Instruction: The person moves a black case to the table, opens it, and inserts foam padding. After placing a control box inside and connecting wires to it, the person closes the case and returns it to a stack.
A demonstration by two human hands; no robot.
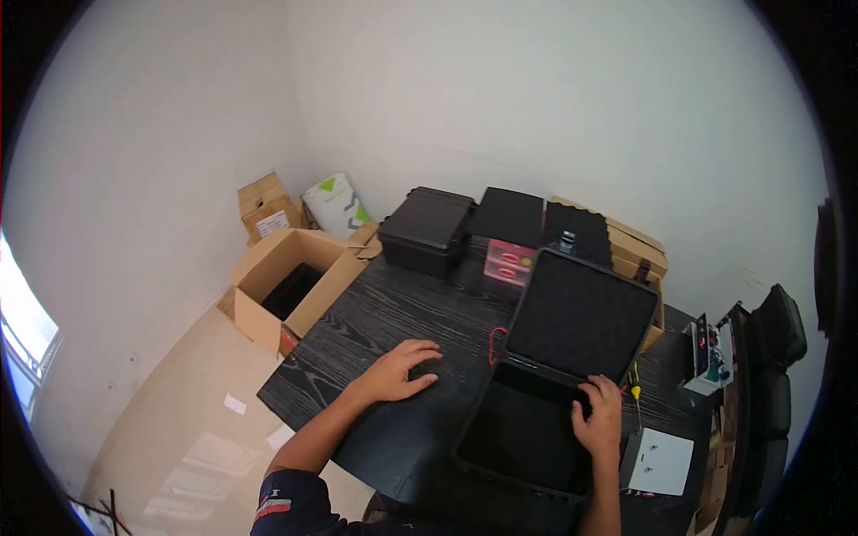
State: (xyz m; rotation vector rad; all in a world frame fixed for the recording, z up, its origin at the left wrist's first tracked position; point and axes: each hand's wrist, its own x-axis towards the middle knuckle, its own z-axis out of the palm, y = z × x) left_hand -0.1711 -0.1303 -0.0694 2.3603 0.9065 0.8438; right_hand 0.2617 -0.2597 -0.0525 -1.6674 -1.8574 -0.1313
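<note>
An open black case lies on the dark wood-grain table, its foam-lined lid tilted up at the back. My right hand is at the case's right side near the hinge, fingers apart and bent over the inner edge, with nothing visible in them. My left hand rests on the table to the left of the case, fingers spread and holding nothing. The case's inside looks dark, and no contents can be made out.
A closed black case, a small red-lidded drawer box and black foam sheets stand at the back. A yellow screwdriver, a white panel and an electronics unit are at the right. An open cardboard box stands left.
</note>
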